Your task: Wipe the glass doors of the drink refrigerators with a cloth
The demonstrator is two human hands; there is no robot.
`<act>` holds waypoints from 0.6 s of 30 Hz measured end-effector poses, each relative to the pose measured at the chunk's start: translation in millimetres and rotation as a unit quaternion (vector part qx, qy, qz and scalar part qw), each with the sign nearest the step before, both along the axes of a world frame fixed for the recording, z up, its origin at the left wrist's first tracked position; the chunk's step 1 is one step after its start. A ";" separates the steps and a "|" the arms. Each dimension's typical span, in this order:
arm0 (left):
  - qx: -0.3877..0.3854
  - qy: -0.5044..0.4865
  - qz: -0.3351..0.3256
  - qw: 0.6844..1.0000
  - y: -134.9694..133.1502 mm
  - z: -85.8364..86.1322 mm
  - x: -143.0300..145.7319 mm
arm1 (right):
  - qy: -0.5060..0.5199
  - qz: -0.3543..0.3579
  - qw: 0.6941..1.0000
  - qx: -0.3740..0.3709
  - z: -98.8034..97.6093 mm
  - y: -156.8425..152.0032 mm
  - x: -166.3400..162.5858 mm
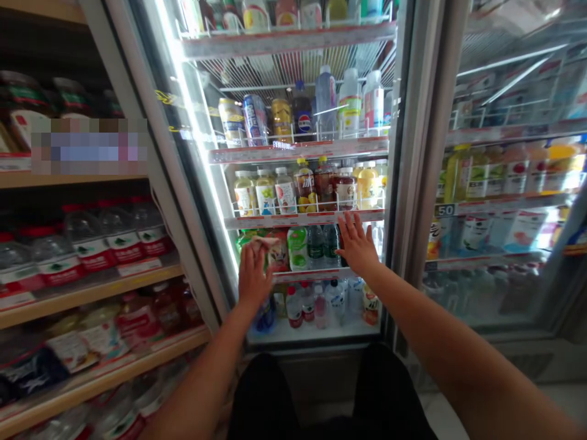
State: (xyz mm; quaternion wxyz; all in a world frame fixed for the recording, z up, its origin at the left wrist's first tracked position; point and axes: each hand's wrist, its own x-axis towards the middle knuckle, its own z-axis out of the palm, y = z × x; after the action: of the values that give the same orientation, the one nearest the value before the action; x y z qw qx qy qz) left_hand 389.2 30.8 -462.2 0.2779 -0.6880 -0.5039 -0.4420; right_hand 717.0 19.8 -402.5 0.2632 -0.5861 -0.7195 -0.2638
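Note:
A lit drinks fridge stands in front of me, its rows of bottles seen through what looks like a glass door. My left hand is closed on a crumpled pinkish cloth, in front of the shelf with green-labelled bottles. To the right, my right hand has its fingers spread, palm toward the glass and apparently resting on it. It holds nothing and covers part of the shelf edge. Dark-capped clear bottles show between the two hands.
At left, wooden shelves carry red-capped water bottles and other drinks. A second glass-fronted fridge is at right, beyond a metal frame. My dark-clad knees are close below the fridge's bottom edge.

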 end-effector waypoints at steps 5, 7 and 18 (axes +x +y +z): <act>0.016 -0.092 0.055 0.994 7.3 34.8 -18.8 | 0.003 -0.001 1.000 -0.008 1.9 -2.9 -1.0; 0.015 -0.091 0.054 0.994 5.4 25.2 -19.4 | 0.004 0.000 1.000 -0.008 1.9 -2.8 -1.3; -0.054 -0.034 0.023 0.998 -12.0 -76.5 -26.1 | 0.003 0.007 1.000 -0.005 -0.5 1.0 0.0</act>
State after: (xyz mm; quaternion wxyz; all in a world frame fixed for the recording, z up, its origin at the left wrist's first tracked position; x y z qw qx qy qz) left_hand 363.2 18.8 -538.8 0.2331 -0.6746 -0.5521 -0.4310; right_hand 717.0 20.8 -403.0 0.2637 -0.5833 -0.7242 -0.2565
